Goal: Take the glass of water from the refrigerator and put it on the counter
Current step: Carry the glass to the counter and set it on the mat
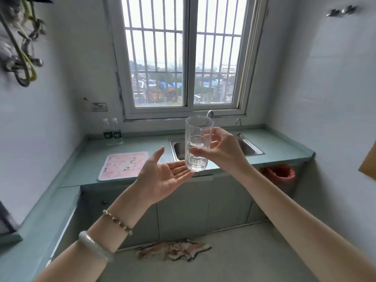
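Note:
A tall clear faceted glass of water (198, 131) with a barcode sticker near its base hangs upright in the air in front of the green counter (274, 147). My right hand (221, 151) is wrapped around its lower half from the right. My left hand (162, 178) is held palm up, fingers spread, with its fingertips just under the glass's base; whether they touch it I cannot tell. The refrigerator is out of sight.
A steel sink (247, 148) with a tap is set in the counter behind the glass. A pink mat (122, 165) lies on the counter at left, two water bottles (112, 132) behind it. A red-lined bin (279, 173) sits at right, a cloth (175, 250) on the floor.

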`<state>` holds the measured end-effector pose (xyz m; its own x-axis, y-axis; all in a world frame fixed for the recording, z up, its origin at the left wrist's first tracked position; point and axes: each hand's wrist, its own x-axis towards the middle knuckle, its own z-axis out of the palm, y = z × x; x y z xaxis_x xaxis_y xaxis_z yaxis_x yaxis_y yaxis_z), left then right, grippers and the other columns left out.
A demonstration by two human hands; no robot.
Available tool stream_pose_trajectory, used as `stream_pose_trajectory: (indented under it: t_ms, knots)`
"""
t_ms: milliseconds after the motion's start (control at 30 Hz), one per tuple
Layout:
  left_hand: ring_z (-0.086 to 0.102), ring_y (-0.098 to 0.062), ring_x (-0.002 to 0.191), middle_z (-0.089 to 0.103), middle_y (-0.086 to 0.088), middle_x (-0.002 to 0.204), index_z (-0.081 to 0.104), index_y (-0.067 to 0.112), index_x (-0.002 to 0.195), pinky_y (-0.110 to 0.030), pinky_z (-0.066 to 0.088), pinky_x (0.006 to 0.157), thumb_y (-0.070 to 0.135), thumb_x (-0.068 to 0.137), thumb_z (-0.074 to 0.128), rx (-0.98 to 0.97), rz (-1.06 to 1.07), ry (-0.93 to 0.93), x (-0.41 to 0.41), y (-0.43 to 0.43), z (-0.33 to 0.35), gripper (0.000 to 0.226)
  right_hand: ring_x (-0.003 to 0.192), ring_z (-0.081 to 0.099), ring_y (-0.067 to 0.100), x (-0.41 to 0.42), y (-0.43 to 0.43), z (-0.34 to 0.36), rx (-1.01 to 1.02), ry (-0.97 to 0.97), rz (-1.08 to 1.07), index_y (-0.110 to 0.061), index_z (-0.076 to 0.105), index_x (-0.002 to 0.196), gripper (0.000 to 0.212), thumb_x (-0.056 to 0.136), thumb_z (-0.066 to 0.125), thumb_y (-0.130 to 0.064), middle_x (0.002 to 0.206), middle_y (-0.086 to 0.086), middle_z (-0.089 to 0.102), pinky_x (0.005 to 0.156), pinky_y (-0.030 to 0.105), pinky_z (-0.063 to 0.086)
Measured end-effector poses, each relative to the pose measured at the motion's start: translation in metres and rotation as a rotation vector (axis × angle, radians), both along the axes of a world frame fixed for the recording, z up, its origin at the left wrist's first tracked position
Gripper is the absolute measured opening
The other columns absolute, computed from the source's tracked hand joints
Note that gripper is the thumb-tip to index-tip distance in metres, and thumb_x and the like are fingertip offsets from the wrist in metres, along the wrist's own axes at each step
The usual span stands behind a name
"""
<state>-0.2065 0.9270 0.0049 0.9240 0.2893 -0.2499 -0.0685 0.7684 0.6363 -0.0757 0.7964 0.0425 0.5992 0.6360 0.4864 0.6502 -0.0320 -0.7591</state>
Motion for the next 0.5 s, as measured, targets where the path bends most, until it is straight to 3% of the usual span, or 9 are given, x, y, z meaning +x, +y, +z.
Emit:
stream_pose_trajectory:
  t_ms: [100, 200, 333, 400, 500]
  knots:
    - [0.057, -0.048, 0.105, 0.06, -0.038, 0.109, 0.048, -0.017, 0.107, -0.05, 0.051, 0.088, 0.052, 0.096, 0.044, 0.002, 0.072, 0.011, -0.016, 0.03, -0.002, 0.07, 0.078, 0.064, -0.008, -0.006, 0.041, -0.005, 0.005, 0.033, 0.08, -0.035, 0.059, 0.095, 0.05, 0.056, 0.09, -0.035, 0.089, -0.018, 0.066, 0.07, 0.014, 0.053]
    - [0.058, -0.048, 0.104, 0.067, -0.04, 0.096, 0.048, -0.018, 0.107, -0.051, 0.053, 0.084, 0.052, 0.095, 0.045, -0.007, 0.127, 0.003, -0.028, 0.063, -0.005, 0.071, 0.083, 0.067, 0.003, -0.009, 0.083, -0.009, 0.003, 0.071, 0.147, -0.031, 0.06, 0.099, 0.054, 0.055, 0.09, -0.036, 0.09, -0.015, 0.068, 0.07, 0.024, 0.057]
    - [0.067, -0.048, 0.091, 0.068, -0.04, 0.091, 0.048, -0.019, 0.107, -0.051, 0.057, 0.075, 0.054, 0.094, 0.045, 0.002, 0.17, -0.004, -0.038, 0.111, -0.011, 0.075, 0.084, 0.068, 0.004, -0.013, 0.135, -0.015, 0.023, 0.091, 0.21, -0.036, 0.059, 0.092, 0.048, 0.055, 0.09, -0.036, 0.091, -0.015, 0.069, 0.069, 0.016, 0.053]
    - [0.071, -0.048, 0.084, 0.068, -0.04, 0.092, 0.049, -0.019, 0.107, -0.05, 0.056, 0.077, 0.055, 0.094, 0.045, 0.007, 0.184, -0.001, -0.039, 0.133, -0.013, 0.076, 0.086, 0.068, 0.006, -0.013, 0.157, -0.018, 0.03, 0.107, 0.236, -0.037, 0.06, 0.09, 0.047, 0.054, 0.089, -0.038, 0.093, -0.013, 0.07, 0.075, 0.022, 0.056]
    - [0.068, -0.047, 0.089, 0.068, -0.039, 0.091, 0.049, -0.018, 0.107, -0.05, 0.055, 0.079, 0.056, 0.094, 0.044, 0.017, 0.202, 0.008, -0.037, 0.163, -0.018, 0.076, 0.089, 0.068, 0.009, -0.01, 0.19, -0.021, 0.024, 0.125, 0.256, -0.036, 0.06, 0.094, 0.052, 0.051, 0.088, -0.044, 0.096, -0.01, 0.07, 0.082, 0.033, 0.058]
